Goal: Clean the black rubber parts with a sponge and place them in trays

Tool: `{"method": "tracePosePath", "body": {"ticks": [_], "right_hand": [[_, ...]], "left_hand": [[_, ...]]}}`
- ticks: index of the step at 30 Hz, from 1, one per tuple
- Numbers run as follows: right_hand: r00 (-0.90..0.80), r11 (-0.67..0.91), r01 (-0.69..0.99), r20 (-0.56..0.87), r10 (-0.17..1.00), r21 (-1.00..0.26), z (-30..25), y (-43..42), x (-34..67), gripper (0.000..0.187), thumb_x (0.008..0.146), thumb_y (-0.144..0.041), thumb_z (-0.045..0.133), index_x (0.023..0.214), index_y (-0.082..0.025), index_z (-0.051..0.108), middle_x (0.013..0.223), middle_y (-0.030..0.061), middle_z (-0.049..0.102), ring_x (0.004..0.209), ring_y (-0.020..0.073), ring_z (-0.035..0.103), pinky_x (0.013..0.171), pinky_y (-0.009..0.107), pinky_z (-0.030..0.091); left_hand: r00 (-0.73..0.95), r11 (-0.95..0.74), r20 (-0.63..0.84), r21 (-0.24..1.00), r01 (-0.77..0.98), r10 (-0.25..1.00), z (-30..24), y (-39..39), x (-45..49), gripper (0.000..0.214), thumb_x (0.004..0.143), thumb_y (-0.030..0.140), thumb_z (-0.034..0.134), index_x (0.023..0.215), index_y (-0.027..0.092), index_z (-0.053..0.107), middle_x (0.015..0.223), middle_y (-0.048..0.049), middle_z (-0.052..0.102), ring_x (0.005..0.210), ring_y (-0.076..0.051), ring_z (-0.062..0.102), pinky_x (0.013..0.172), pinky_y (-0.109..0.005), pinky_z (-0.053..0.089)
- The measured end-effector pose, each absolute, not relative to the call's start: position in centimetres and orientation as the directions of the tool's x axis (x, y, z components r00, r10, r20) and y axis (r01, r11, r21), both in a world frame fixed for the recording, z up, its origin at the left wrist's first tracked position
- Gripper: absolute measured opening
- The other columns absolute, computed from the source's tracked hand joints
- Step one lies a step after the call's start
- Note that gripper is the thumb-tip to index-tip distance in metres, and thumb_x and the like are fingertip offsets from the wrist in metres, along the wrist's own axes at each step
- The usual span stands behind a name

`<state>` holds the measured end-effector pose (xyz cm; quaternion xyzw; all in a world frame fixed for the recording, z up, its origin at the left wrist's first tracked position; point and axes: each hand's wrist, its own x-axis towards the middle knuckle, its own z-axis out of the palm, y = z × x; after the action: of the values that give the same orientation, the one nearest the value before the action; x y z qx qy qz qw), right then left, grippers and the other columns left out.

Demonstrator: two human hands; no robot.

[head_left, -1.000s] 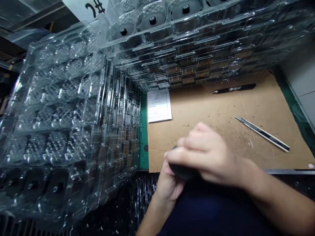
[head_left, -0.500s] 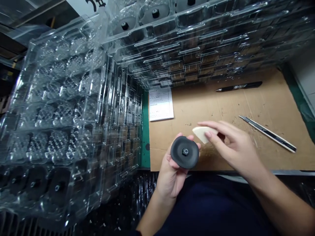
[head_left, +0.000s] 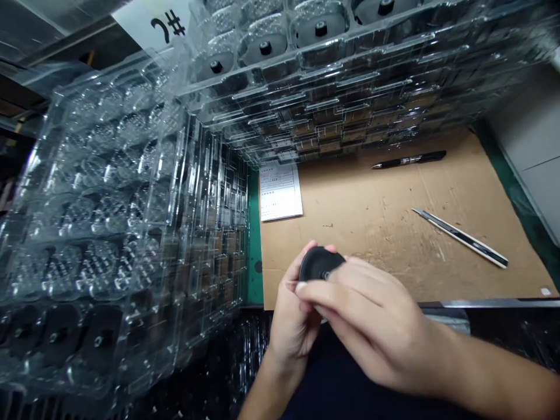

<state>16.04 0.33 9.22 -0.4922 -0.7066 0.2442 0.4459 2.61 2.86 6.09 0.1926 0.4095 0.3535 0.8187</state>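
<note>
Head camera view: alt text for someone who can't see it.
A person's left hand holds a black disc with a central nut, the right hand over it. Stacked clear plastic trays of similar discs rise behind and left; a cardboard sheet holds a paper form, pen and utility knife.

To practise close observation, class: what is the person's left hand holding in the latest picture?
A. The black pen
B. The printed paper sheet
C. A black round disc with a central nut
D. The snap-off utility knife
C: the left hand cradles the black round disc from below, its central nut showing beside the right hand.
</note>
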Motion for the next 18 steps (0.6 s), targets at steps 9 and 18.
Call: {"method": "tracePosePath", "body": {"ticks": [9,18], "right_hand": [[-0.003,0.17,0.653,0.221,0.975,-0.738,9.2,-1.9,18.1,0.027,0.085,-0.01,0.05,0.11,-0.015,0.056,0.083,0.0035,0.056,0.071,0.0125,0.046,0.066,0.03,0.037],[0.229,-0.017,0.437,0.093,0.969,-0.899,7.7,-2.9,19.7,0.028,0.084,-0.015,0.055,0.11,-0.026,0.06,0.1,-0.0002,0.061,0.087,0.012,0.057,0.071,0.023,0.044]], "left_hand": [[0.501,0.654,-0.436,0.613,-0.443,0.748,5.7,2.7,2.2,0.055,0.059,0.039,0.077,0.111,0.029,0.063,0.117,-0.0032,0.062,0.103,-0.016,0.059,0.086,-0.018,0.047],[0.541,0.682,-0.423,0.537,-0.497,0.727,6.5,2.8,2.1,0.054,0.062,0.045,0.073,0.113,0.032,0.061,0.124,-0.0043,0.056,0.108,-0.03,0.057,0.098,-0.046,0.042]]}}
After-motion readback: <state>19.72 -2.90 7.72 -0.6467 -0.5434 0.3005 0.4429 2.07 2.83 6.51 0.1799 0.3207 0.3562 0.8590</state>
